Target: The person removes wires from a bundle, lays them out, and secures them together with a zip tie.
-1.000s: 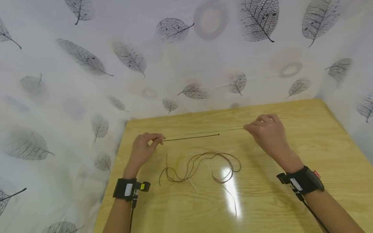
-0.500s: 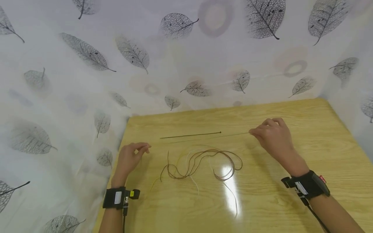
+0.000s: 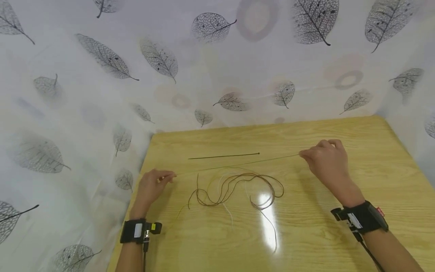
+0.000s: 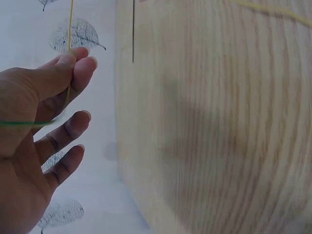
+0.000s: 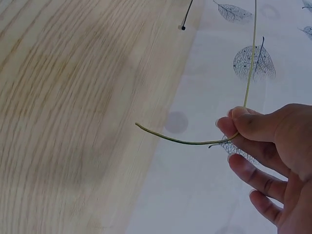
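Observation:
My left hand (image 3: 149, 189) and right hand (image 3: 327, 161) pinch a thin yellow-green wire (image 3: 255, 162) between thumb and index finger, drawn nearly straight above the table. In the right wrist view, a loose, curved end of the wire (image 5: 185, 142) sticks out past the fingertips. A green stretch of wire (image 4: 27, 123) shows by the palm in the left wrist view, where the other fingers are loosely bent. Behind the wire lies a black cable tie (image 3: 224, 156) with a small head at its right end. Nearer to me is a loose tangle of brown wires (image 3: 225, 194).
A thin yellow wire (image 3: 180, 211) and a white wire (image 3: 228, 212) show among the tangle on the wooden table (image 3: 360, 158). Another thin strand (image 3: 273, 230) trails toward the front. Leaf-patterned cloth (image 3: 210, 68) rises behind the table and along its sides.
The left hand has let go of the cable tie, which now lies on the table, and moved left and toward me. The wire between the hands, slack half a second ago, is now pulled straighter.

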A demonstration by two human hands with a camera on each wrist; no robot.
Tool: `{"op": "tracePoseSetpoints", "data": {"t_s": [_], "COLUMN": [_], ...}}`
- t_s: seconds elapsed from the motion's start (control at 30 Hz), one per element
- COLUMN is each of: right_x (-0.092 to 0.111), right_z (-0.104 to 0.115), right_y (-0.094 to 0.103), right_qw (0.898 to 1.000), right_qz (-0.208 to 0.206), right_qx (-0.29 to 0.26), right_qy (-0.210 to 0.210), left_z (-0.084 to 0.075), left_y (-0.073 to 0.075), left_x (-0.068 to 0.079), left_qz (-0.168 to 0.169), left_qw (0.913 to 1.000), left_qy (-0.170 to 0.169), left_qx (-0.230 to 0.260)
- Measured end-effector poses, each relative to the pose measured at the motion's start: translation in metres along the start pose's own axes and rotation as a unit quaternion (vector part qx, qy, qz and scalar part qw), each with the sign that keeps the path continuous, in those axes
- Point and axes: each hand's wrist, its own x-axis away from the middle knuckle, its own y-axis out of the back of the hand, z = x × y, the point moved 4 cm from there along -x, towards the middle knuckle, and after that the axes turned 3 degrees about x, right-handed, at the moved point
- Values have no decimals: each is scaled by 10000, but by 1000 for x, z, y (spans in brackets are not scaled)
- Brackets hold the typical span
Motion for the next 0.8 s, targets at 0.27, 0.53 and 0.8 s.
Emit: {"op": "tracePoseSetpoints", "data": {"t_s": [0.27, 0.53, 0.8], "right_x": [14, 29, 30], "right_z": [6, 28, 41], "right_y": [-11, -29, -28], "right_qw": [9935, 9763, 9694], "right_qz": [1128, 2068, 2221], "right_qx": [-125, -554, -902], "right_qy": [114, 333, 527], "left_z": [8, 15, 12], "left_y": [-5, -29, -35], "left_x": [5, 20, 18], "left_qz": [187, 911, 1081], "left_qw": [9993, 9886, 9873], "left_qy": [325, 1121, 1013], "left_qx": [-88, 429, 575]}}
